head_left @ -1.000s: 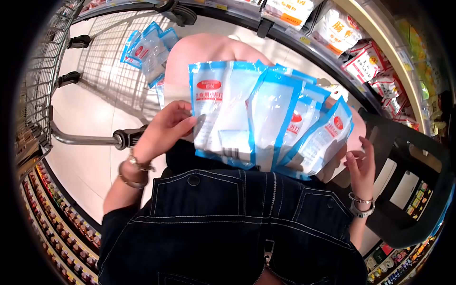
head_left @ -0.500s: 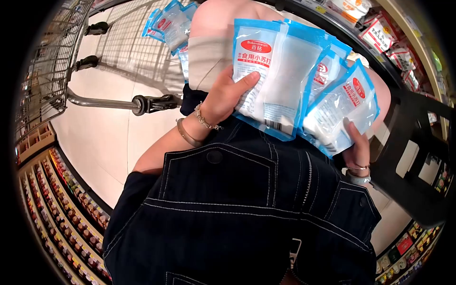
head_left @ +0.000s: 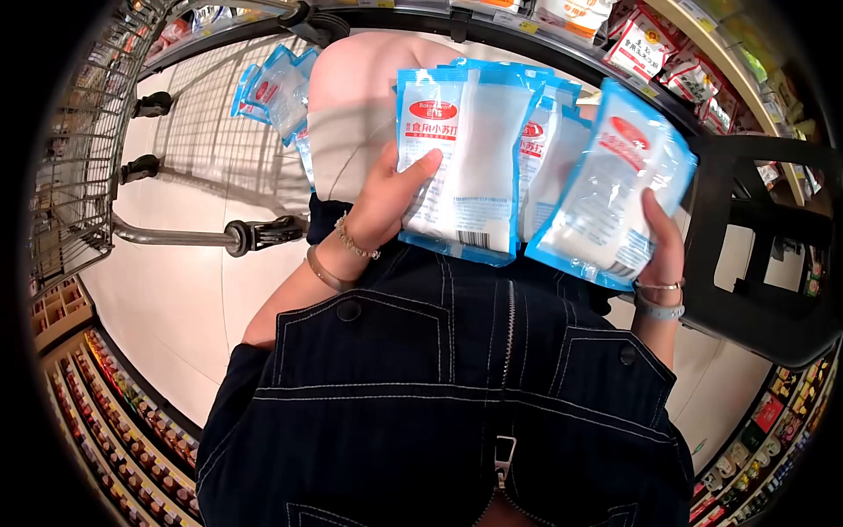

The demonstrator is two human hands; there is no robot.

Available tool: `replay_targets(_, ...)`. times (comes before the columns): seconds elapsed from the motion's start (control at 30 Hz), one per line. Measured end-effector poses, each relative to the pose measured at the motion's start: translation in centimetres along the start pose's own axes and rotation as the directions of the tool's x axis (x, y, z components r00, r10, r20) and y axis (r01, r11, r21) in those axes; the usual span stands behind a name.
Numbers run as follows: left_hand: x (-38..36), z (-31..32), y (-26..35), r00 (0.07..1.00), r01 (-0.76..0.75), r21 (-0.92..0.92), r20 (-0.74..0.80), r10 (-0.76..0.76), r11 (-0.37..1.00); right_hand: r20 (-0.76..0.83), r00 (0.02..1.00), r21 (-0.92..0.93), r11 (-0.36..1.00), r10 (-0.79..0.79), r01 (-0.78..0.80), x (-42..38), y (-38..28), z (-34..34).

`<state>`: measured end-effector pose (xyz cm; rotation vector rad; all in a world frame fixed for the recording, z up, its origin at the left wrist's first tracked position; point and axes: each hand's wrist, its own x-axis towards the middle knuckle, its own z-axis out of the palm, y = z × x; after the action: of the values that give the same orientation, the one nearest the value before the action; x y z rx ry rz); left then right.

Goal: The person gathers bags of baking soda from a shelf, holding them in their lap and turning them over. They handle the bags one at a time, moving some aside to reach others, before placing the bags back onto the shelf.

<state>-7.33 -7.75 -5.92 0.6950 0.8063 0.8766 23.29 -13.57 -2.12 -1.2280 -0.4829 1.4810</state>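
Several blue-edged clear packets of white powder, overlapping like a fan, rest above my lap. My left hand (head_left: 391,198) grips the left packets (head_left: 479,167), its thumb lying across the front one below a red oval label. At the right, my right hand (head_left: 665,241) holds a single packet (head_left: 606,189) by its right edge, thumb on the front, the packet tilted to the right. Behind these, more packets (head_left: 543,158) show between the two. The fingers behind the packets are hidden.
More blue-edged packets (head_left: 279,92) lie on the floor beyond my left knee. A wire shopping cart (head_left: 79,149) with wheels stands at the left. A black plastic frame (head_left: 764,325) is at the right. Shelves hold bagged goods (head_left: 641,44) at the upper right.
The right-hand packet has turned more upright and moved up and apart from the left packets. The view has shifted, so the left packets appear further left.
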Motion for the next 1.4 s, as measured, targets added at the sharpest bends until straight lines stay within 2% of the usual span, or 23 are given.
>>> replay_targets(0.1,-0.3,-0.1,0.4,0.996,0.087,-0.063,0.000,-0.088,0.994,-0.096,0.990,-0.388,0.911,0.107,-0.136,1.9,0.9,-0.7)
replay_targets(0.13,-0.6,-0.1,0.5,0.993,0.120,-0.101,0.002,-0.121,0.988,-0.002,0.995,-0.656,0.751,-0.102,0.076,2.6,2.1,-1.3)
replay_targets(0.17,-0.7,-0.3,0.5,0.994,0.105,-0.108,0.000,-0.106,0.989,0.129,0.945,-0.778,0.560,-0.301,0.285,2.6,3.2,-1.5)
replay_targets(0.23,-1.1,-0.8,-0.1,0.997,0.077,-0.120,-0.007,-0.078,0.990,0.100,0.837,-0.910,0.292,-0.538,0.296,0.9,3.2,1.4)
replay_targets(0.27,-1.4,-0.8,-0.4,0.997,0.059,-0.092,-0.037,-0.063,0.994,0.159,0.740,-0.982,-0.029,-0.654,0.186,0.7,3.4,1.4)
replay_targets(0.37,-1.7,-1.4,-1.2,0.999,-0.048,0.031,-0.019,0.049,0.998,0.261,0.580,-0.950,-0.098,-0.771,0.296,0.0,1.6,3.9)
replay_targets(0.4,-1.8,-1.3,-1.1,0.998,-0.051,0.019,-0.021,0.051,0.999,0.288,0.664,-0.911,0.015,-0.690,0.411,-0.1,1.6,4.0)
replay_targets(0.43,-1.8,-1.1,-0.6,0.997,-0.062,0.025,-0.044,0.063,0.998,0.251,0.780,-0.845,0.263,-0.574,0.466,-0.5,1.5,4.5)
replay_targets(0.5,-1.7,-0.1,0.7,0.993,-0.086,0.034,-0.084,0.089,0.996,0.281,0.917,-0.589,0.703,-0.283,0.398,-1.1,1.3,6.2)
replay_targets(0.57,-1.4,0.8,2.1,0.994,-0.101,0.050,-0.033,0.103,0.994,0.410,0.900,-0.497,0.792,-0.146,0.355,-0.7,1.6,6.9)
replay_targets(0.63,-0.9,1.9,3.5,0.995,-0.098,0.091,0.011,0.098,0.991,0.488,0.872,-0.268,0.949,-0.014,0.165,-0.4,0.8,8.8)
replay_targets(0.73,0.2,6.6,5.6,0.990,-0.108,0.203,-0.063,0.123,0.973,0.482,0.876,-0.241,0.957,-0.026,0.161,0.8,0.6,8.9)
replay_targets(0.77,0.6,7.6,6.1,0.990,-0.102,0.238,-0.074,0.123,0.966,0.441,0.896,-0.196,0.980,0.048,0.044,0.7,0.0,8.8)
replay_targets(0.8,1.2,8.0,6.4,0.983,-0.179,0.186,0.076,0.167,0.966,0.402,0.907,-0.144,0.987,0.128,-0.075,0.3,-0.9,8.5)
replay_targets(0.9,1.4,9.4,6.1,0.990,0.112,-0.060,0.089,-0.107,0.992,0.312,0.900,0.051,0.940,0.306,-0.338,-1.3,-2.2,6.6)
replay_targets(0.97,0.8,9.3,5.5,0.907,0.375,-0.130,0.257,-0.334,0.918,0.278,0.863,0.207,0.851,0.421,-0.482,-2.1,-1.6,4.9)
replay_targets(1.03,0.8,8.6,3.4,0.773,0.597,-0.162,0.379,-0.509,0.786,0.218,0.887,0.184,0.875,0.408,-0.447,-2.7,0.1,3.9)
replay_targets(1.1,1.3,7.8,1.4,0.738,0.634,-0.093,0.370,-0.564,0.768,0.201,0.930,0.088,0.940,0.307,-0.329,-3.1,1.5,3.9)
replay_targets(1.13,1.4,7.6,0.9,0.722,0.649,-0.058,0.363,-0.590,0.759,0.208,0.920,0.084,0.931,0.333,-0.356,-3.1,1.7,3.9)
replay_targets(1.23,0.8,7.6,0.9,0.783,0.495,0.097,0.380,-0.492,0.864,0.235,0.896,0.090,0.909,0.377,-0.406,-3.2,1.7,3.4)
replay_targets(1.27,0.3,7.3,1.0,0.808,0.450,0.252,0.293,-0.511,0.857,0.246,0.891,0.089,0.907,0.380,-0.412,-3.4,1.3,3.4)
replay_targets(1.37,-0.3,7.5,2.9,0.788,0.386,0.295,0.387,-0.479,0.874,0.298,0.871,0.065,0.902,0.391,-0.427,-4.2,0.0,3.4)
replay_targets(1.4,-0.4,7.8,3.9,0.737,0.546,0.144,0.387,-0.555,0.825,0.326,0.862,0.047,0.904,0.387,-0.424,-4.1,-0.2,3.1)
